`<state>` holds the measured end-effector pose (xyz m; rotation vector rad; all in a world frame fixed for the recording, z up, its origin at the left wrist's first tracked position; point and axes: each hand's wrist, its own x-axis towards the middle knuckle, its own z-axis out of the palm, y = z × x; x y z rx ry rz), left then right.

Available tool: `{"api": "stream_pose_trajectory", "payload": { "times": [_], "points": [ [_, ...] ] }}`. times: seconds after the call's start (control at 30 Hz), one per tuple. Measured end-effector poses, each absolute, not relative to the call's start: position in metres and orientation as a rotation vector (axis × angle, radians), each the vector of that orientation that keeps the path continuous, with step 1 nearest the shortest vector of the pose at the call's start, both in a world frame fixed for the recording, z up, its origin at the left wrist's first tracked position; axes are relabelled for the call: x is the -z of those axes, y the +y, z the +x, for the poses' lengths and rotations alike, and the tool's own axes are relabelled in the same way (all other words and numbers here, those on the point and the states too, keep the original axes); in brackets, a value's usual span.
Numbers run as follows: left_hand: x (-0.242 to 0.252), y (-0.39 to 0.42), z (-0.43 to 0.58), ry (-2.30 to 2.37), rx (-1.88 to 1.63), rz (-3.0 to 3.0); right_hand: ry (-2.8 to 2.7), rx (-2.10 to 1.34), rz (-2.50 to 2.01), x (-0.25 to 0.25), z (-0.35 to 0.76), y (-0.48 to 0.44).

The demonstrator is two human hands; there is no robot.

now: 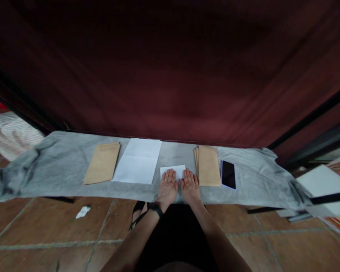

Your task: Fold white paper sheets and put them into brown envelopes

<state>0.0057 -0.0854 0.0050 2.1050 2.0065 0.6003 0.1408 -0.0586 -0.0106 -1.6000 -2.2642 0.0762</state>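
A small white paper (pixel 172 168) lies on the grey cloth in front of me, its lower part covered by my hands. My left hand (pixel 167 186) rests flat on its left side, fingers extended, a dark band round the wrist. On its right side lies my right hand (pixel 190 185), also flat with fingers stretched out, close to a stack of brown envelopes (pixel 209 166). Left of my hands is a larger white sheet (pixel 138 160) with a faint crease across it. Beyond that sheet sits another brown envelope stack (pixel 102 162).
The long narrow surface is covered by grey cloth (pixel 65 162). A phone (pixel 228 174) lies right of the envelopes. Behind stands a dark red panel (pixel 170 94). A crumpled white scrap (pixel 83 212) is on the tiled floor, and striped fabric (pixel 14 132) is at far left.
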Motion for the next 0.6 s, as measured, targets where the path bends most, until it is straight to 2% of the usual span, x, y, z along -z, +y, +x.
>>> {"api": "stream_pose_trajectory", "payload": {
  "times": [0.17,0.6],
  "points": [
    [-0.012,-0.060,0.018,1.750,-0.500,2.255,-2.333,-0.047,-1.585,0.009,0.142,-0.059],
    [0.000,-0.052,0.004,2.006,-0.493,2.212,-2.279,0.045,-1.536,0.026,0.143,-0.057]
  ]
}}
